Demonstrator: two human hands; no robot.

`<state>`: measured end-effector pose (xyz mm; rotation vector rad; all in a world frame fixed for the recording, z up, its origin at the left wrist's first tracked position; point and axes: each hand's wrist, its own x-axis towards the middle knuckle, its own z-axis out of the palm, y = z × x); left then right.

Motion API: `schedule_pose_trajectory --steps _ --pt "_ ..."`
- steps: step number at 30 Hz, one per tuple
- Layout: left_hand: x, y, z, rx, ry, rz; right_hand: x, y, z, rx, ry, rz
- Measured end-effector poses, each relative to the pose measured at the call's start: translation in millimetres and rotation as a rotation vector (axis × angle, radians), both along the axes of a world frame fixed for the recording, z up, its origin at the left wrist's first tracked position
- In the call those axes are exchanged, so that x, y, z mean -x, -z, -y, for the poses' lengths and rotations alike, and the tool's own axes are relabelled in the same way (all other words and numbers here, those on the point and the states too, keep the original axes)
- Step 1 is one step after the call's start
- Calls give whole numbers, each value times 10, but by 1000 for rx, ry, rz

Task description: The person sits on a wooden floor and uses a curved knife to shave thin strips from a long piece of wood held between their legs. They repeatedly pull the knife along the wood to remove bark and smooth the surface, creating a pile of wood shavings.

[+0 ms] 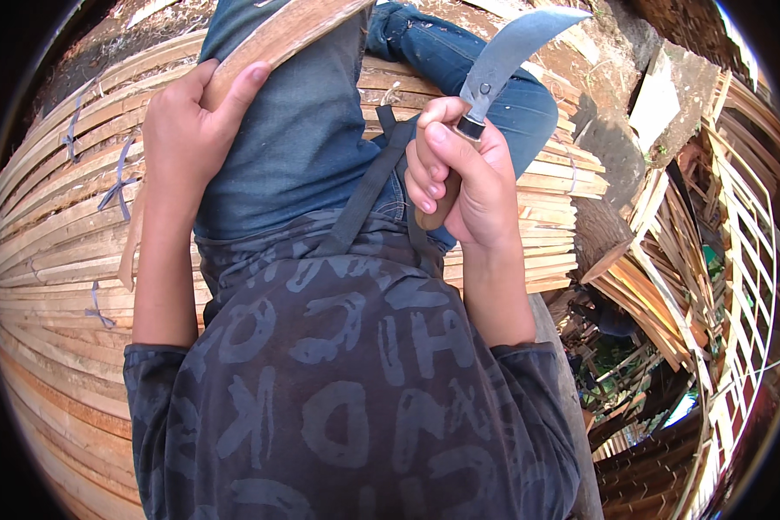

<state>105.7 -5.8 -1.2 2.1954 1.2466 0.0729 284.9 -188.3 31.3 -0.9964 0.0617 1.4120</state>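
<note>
My left hand [182, 126] is closed round the near end of a flat wooden strip [282, 39], its thumb lying along the upper face. The strip slants up and to the right across my jeans, and its far end runs out of the picture. In my right hand [464, 169] is a curved knife [503, 65], gripped by its wooden handle. A dark collar joins handle and blade. The broad blade points up and bends to the right at its tip, apart from the wood.
Bundles of wooden strips [52, 234], bound with bluish ties [117, 182], lie beneath and beside my legs [277, 147]. A cut log [602, 238] and flat stones [615, 147] are to the right. Beyond them stand a slatted lattice [745, 234] and heaped wood pieces [641, 295].
</note>
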Motion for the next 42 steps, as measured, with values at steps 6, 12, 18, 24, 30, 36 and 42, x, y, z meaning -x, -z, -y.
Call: schedule_pose_trajectory --steps 6,12,18,24,30,36,42 --pt "10 17 0 13 -4 26 -129 76 4 136 8 346" --pt "11 4 3 9 -9 38 -146 -25 81 248 -51 362" --pt "11 12 -15 26 -1 9 -52 113 107 212 164 760" --pt "5 23 5 -16 4 41 -209 182 8 174 -133 1566" --pt "-30 -22 28 -4 -18 17 -435 206 -54 283 -85 1722" --pt "-74 -23 3 0 -7 7 -568 242 -26 360 -89 1871" --pt "-154 -90 -69 0 14 -16 -619 322 -40 384 -48 1947"
